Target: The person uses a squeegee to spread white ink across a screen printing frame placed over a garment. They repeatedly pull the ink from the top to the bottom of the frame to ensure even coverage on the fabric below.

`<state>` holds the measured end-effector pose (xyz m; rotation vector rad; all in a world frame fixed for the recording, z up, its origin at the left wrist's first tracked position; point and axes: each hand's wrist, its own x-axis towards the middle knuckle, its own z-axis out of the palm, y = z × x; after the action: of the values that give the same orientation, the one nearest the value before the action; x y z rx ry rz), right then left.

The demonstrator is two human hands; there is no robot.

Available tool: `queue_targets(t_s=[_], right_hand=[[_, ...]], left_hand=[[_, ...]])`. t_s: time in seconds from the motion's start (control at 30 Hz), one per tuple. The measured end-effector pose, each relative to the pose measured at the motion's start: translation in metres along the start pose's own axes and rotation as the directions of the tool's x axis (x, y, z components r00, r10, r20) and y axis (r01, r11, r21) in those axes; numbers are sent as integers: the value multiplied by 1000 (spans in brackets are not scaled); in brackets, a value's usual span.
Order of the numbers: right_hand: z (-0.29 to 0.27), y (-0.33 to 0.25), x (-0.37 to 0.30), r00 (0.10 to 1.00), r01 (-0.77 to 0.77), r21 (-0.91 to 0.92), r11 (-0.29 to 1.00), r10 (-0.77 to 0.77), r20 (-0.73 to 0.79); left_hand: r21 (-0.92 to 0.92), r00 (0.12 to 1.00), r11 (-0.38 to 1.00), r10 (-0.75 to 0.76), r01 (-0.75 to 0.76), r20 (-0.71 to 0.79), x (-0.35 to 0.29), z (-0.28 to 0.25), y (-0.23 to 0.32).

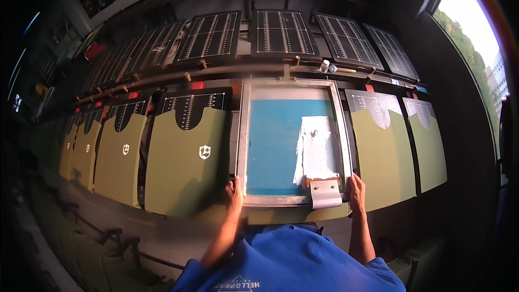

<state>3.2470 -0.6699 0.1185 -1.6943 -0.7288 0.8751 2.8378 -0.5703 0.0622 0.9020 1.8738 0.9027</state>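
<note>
A silkscreen frame (277, 200) with metal sides and blue mesh (273, 140) lies in front of me. My left hand (234, 197) is closed on its left side near the front corner, and my right hand (357, 192) grips the right side at about the same height. White ink (319, 148) is smeared thickly over the right part of the mesh. At the frame's front right rests a squeegee (325, 193) with a grey metal handle and an orange-brown blade. A strip of olive fabric (297, 216) shows below the frame; the rest is hidden.
Olive shirts (184, 157) with white shield prints lie on boards to the left. Unprinted olive shirts (381, 157) lie to the right. Beyond the rail (216, 70) stand black gridded boards (284, 32). Small containers (324, 66) sit on the rail.
</note>
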Motion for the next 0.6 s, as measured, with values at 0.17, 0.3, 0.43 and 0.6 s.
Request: queue_targets(t_s=[0.17,0.3,0.43,0.6], right_hand=[[-37,10,37,998,-34,-59,998,37,44],[-28,15,60,998,64,-21,998,-63,30],[-27,16,66,995,41,14,999,-42,89],[-23,18,63,998,44,-34,998,-43,43]], left_hand=[[-65,997,995,-78,79,26,-20,30,13],[50,999,998,39,-41,28,14,37,3],[13,971,992,126,-126,-203,28,47,-9],[31,978,979,205,-203,-48,27,33,-1]])
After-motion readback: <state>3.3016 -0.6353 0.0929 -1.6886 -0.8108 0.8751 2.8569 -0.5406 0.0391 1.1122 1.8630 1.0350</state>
